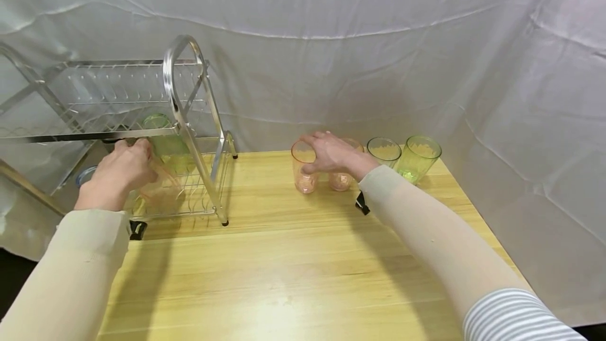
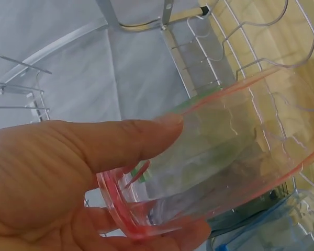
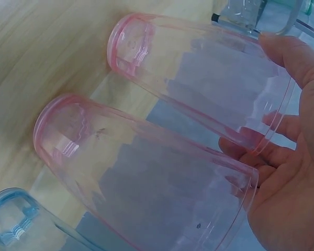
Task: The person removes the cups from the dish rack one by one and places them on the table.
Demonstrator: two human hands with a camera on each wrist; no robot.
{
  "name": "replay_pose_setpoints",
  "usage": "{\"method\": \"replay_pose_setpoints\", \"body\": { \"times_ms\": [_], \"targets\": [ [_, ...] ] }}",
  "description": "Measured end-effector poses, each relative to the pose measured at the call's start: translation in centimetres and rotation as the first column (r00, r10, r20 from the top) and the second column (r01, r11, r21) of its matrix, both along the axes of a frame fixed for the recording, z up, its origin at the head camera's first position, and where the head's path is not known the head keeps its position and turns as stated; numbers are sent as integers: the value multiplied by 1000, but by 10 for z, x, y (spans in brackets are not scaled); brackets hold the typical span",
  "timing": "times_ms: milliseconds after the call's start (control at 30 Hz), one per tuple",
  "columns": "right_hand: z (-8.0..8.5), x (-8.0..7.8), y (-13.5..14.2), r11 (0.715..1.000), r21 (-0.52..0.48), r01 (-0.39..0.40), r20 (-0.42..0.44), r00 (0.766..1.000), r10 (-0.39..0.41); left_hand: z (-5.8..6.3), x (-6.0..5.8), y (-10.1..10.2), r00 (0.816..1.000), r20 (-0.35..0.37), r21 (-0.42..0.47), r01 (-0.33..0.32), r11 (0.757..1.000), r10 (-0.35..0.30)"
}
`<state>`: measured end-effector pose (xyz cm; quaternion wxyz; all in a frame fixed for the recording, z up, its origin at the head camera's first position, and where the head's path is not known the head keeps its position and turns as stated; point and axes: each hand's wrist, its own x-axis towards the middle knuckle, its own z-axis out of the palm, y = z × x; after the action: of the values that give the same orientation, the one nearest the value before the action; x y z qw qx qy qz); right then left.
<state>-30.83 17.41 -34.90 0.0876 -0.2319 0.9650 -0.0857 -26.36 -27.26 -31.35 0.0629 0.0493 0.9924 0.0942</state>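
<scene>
My left hand (image 1: 120,170) is at the lower tier of a metal dish rack (image 1: 169,75). Between thumb and fingers it grips a clear pink tumbler (image 2: 214,167) around the base, with the mouth pointing down toward the wires. Behind that tumbler a green tumbler (image 1: 172,146) stands upside down in the rack. On the wooden table, my right hand (image 1: 331,151) holds another pink tumbler (image 3: 199,78) near its rim, thumb on one side and fingers on the other. This one is upright, its base close to the tabletop. A second pink tumbler (image 3: 141,167) stands right beside it.
Further right in the row are a blue tumbler (image 3: 15,219) and a yellow-green tumbler (image 1: 418,159). Another blue tumbler (image 1: 87,175) shows at the rack's left. Grey cloth (image 1: 303,78) hangs behind the table (image 1: 284,262) and along its right side.
</scene>
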Motion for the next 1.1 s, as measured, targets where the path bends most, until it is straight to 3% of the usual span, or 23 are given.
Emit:
{"method": "replay_pose_setpoints", "body": {
  "times_ms": [200,333,600,867,1100],
  "targets": [
    [-1,0,1,1000,-3,-6,-7,1000,6,1,8,-2,999,-42,38,15,999,-13],
    [-2,0,2,1000,5,-16,-16,1000,16,0,22,-1,994,-104,78,-18,997,26],
    [-4,1,7,1000,-10,-1,-55,998,1,3,55,4,977,-158,169,-116,979,143],
    [-2,10,12,993,-115,2,-137,990,-17,18,87,16,979,-82,146,-172,974,186],
    [-3,23,15,978,-205,-43,-245,970,-8,28,107,29,982,-84,119,-157,980,167]
  ]
}}
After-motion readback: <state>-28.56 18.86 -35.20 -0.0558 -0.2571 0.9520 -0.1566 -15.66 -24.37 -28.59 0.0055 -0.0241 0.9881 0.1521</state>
